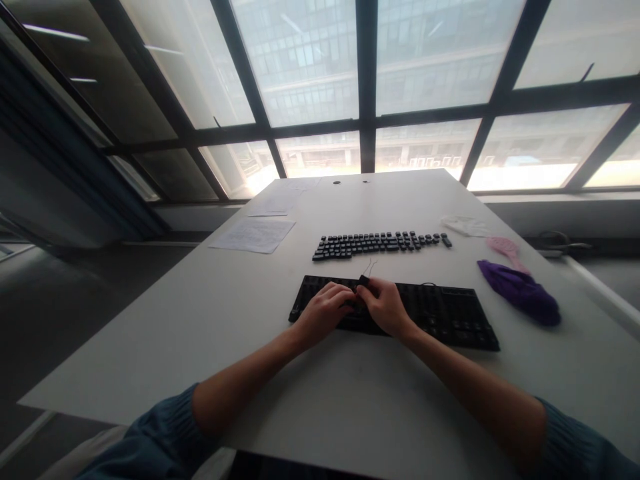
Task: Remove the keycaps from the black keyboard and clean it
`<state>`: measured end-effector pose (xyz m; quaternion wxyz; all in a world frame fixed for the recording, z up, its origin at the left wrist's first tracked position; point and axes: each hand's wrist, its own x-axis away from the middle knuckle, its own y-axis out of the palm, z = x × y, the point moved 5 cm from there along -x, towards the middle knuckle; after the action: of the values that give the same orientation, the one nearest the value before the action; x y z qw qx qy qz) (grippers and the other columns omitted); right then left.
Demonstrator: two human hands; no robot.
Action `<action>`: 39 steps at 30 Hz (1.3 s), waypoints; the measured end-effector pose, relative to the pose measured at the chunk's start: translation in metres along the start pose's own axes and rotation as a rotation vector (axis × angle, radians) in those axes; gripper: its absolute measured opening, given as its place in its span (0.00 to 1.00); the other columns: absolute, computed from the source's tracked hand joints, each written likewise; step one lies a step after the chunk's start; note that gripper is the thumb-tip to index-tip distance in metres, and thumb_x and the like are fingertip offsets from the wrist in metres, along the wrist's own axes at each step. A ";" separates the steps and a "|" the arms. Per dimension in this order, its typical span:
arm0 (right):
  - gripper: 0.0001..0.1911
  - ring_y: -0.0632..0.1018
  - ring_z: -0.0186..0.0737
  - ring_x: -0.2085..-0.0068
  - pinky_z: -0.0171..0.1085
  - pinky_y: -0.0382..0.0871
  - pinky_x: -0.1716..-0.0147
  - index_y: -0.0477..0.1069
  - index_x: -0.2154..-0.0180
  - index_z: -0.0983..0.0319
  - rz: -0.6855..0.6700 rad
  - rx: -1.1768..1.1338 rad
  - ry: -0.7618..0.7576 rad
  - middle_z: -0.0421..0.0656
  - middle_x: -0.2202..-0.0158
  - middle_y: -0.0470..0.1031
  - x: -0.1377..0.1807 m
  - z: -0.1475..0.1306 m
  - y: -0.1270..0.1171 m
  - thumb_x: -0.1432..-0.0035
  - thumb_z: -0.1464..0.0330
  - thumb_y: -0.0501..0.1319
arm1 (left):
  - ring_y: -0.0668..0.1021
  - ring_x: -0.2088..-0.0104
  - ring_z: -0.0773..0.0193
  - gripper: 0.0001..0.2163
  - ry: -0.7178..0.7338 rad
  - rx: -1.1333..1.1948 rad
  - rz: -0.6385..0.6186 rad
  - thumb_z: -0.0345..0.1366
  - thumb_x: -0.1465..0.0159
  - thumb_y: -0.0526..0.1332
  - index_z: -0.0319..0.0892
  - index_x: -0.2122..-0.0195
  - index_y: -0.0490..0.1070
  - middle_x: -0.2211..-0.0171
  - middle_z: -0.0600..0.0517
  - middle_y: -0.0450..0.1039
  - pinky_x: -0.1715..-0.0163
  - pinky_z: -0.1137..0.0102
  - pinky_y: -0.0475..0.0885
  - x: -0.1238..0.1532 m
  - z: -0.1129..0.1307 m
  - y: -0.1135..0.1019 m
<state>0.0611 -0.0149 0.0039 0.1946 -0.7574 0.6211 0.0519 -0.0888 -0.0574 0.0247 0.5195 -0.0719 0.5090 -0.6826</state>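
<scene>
A black keyboard [447, 313] lies across the table in front of me, and many of its keys look stripped of their caps. Over its left half my two hands meet. In my right hand [387, 308] is a wire keycap puller [364, 280], pinched between thumb and fingers, its two thin wires pointing up and away from me. My left hand [327, 310] is closed, its fingertips against the right thumb and the puller's lower end. Whatever those left fingers grip is hidden. Behind the keyboard, loose black keycaps [367, 245] stand in rows.
Printed sheets [255, 236] lie on the white table [210, 327] at the left. To the right are a purple cloth pouch [520, 291], a pink hairbrush [504, 247] and a crumpled clear plastic bag [465, 225]. Large windows rise beyond the far edge.
</scene>
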 end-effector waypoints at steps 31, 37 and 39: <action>0.09 0.76 0.37 0.75 0.32 0.67 0.75 0.71 0.73 0.63 -0.045 -0.125 0.039 0.41 0.77 0.76 -0.002 0.009 0.007 0.41 0.67 0.59 | 0.78 0.65 0.61 0.03 -0.131 -0.074 0.215 0.34 0.41 0.67 0.43 0.67 0.79 0.66 0.51 0.80 0.59 0.66 0.73 -0.102 -0.066 -0.021; 0.09 0.76 0.37 0.76 0.32 0.67 0.77 0.71 0.72 0.63 -0.061 -0.161 0.063 0.41 0.77 0.76 -0.003 0.009 0.007 0.41 0.67 0.60 | 0.75 0.61 0.54 0.02 -0.089 -0.379 0.066 0.35 0.41 0.68 0.45 0.68 0.81 0.67 0.51 0.82 0.54 0.59 0.69 -0.127 -0.092 0.008; 0.08 0.76 0.37 0.76 0.32 0.67 0.77 0.71 0.72 0.63 -0.068 -0.175 0.068 0.41 0.77 0.75 -0.004 0.008 0.007 0.41 0.67 0.60 | 0.74 0.61 0.54 0.02 -0.083 -0.414 0.044 0.35 0.41 0.68 0.46 0.68 0.81 0.66 0.51 0.82 0.54 0.59 0.68 -0.128 -0.095 0.011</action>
<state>0.0551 -0.0094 -0.0042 0.1080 -0.7935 0.5943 0.0737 -0.0834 0.1018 0.0263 0.5289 -0.1938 0.6181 -0.5484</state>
